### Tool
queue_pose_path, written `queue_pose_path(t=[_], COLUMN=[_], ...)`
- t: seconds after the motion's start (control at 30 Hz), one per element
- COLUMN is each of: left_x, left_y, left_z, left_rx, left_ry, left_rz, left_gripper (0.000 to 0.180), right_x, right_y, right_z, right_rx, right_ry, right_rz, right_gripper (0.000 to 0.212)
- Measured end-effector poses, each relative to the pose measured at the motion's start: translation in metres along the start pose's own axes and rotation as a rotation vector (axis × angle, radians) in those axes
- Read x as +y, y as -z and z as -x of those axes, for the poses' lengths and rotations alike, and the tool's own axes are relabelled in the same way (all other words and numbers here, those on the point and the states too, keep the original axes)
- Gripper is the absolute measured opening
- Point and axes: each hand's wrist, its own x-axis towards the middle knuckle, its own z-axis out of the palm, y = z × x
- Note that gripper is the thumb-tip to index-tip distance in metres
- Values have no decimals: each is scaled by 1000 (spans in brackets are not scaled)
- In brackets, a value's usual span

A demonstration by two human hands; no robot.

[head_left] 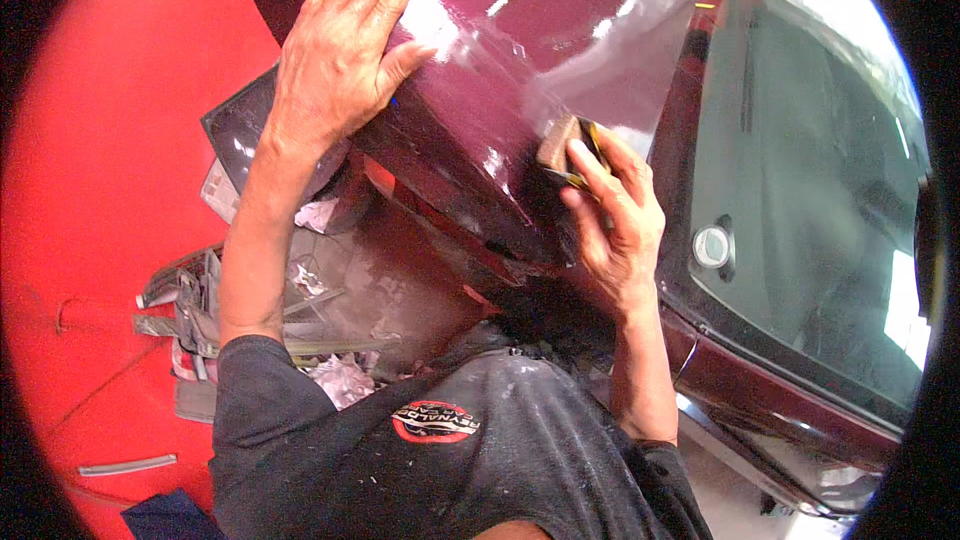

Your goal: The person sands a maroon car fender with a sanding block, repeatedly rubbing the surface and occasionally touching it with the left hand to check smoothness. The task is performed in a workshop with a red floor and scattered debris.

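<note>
A glossy maroon car panel (470, 90) curves across the upper middle, with pale, dull smears near its right side. My left hand (345, 55) lies flat on the panel's left part, fingers stretched out, holding nothing. At the panel's right edge, my right hand (622, 215) grips a small sanding block (557, 144) between thumb and fingers. The block looks brown, with a dark and yellow sheet around its side. It touches the panel beside a whitish patch, and its underside is hidden.
To the right is a dark car window (810, 180) with a round silver fitting (711, 247). A grey metal stand (200, 310) and crumpled paper (342, 380) are at lower left. A grey strip (128, 465) lies on the red floor (110, 190).
</note>
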Motion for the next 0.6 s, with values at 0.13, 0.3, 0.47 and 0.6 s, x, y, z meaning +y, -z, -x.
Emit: queue_pose_path(t=[0.13, 0.3, 0.47, 0.6], left_x=[-6, -1, -4, -2], left_y=[-5, -7, -6, 6], left_z=[7, 2, 7, 4], left_rx=[72, 167, 169, 52], left_ry=[13, 47, 49, 78], left_rz=[86, 167, 171, 180], left_gripper=[64, 68, 71, 71], right_x=[-1, 4, 7, 3], right_y=[-23, -27, -22, -29], right_z=[-29, -35, -5, -39], right_rx=[-58, -128, -150, -161], right_ry=[123, 182, 112, 145], right_rz=[45, 162, 148, 195], right_gripper=[54, 54, 58, 57])
